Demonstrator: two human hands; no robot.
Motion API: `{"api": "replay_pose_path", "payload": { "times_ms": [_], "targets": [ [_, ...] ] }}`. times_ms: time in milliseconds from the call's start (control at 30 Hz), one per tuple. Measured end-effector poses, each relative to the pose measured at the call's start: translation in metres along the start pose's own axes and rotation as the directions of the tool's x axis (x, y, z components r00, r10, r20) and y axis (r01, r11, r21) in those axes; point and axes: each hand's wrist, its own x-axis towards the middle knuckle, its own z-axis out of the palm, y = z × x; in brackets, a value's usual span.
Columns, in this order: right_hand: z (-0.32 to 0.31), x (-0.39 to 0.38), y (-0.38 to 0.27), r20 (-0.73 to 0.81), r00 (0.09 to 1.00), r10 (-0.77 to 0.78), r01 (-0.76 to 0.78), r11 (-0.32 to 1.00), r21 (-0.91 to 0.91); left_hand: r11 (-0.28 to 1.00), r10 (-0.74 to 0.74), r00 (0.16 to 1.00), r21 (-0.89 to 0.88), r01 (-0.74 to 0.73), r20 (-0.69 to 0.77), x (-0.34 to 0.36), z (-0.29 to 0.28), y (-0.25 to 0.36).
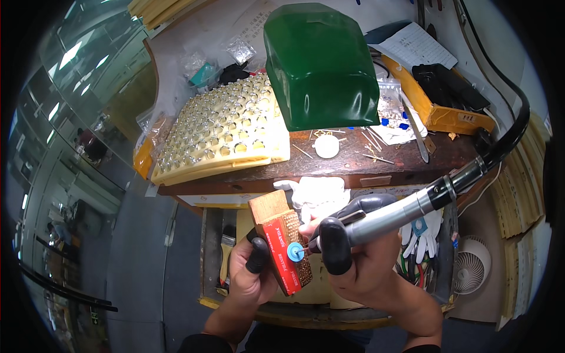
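Left hand grips a block slanting lengthwise down rightward; right hand, a handpiece pointing down leftward.

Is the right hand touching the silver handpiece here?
Touching. The head view shows the right hand gripping the silver handpiece, with black-covered fingers closed around its front part.

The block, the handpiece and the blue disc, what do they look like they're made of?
Block: likely wood, smooth, judging by its warm brown bare end.
Handpiece: probably metal with a satin finish, from its silver-grey barrel and soft highlights.
Blue disc: perhaps rubber or plastic; its even, opaque colour leaves that open.
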Motion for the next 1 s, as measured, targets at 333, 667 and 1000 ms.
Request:
{"api": "replay_pose_path", "payload": {
  "times_ms": [333,667,1000],
  "targets": [
    [0.0000,-0.0009,0.0002,-0.001,1.000,0.025,-0.025,0.999,0.022,0.999,-0.014,1.000,0.031,0.015,-0.012,0.0003,0.0033,0.0017],
    [0.0005,-0.0010,0.0018,-0.003,1.000,-0.006,0.006,1.000,0.014,1.000,-0.014,1.000,0.021,0.014,-0.015,-0.0004,0.0023,0.0009],
    [0.0002,-0.0008,0.0022,-0.001,1.000,-0.014,0.014,1.000,0.001,1.000,-0.015,1.000,0.009,0.015,-0.006,0.0003,0.0038,0.0016]
  ]
}}
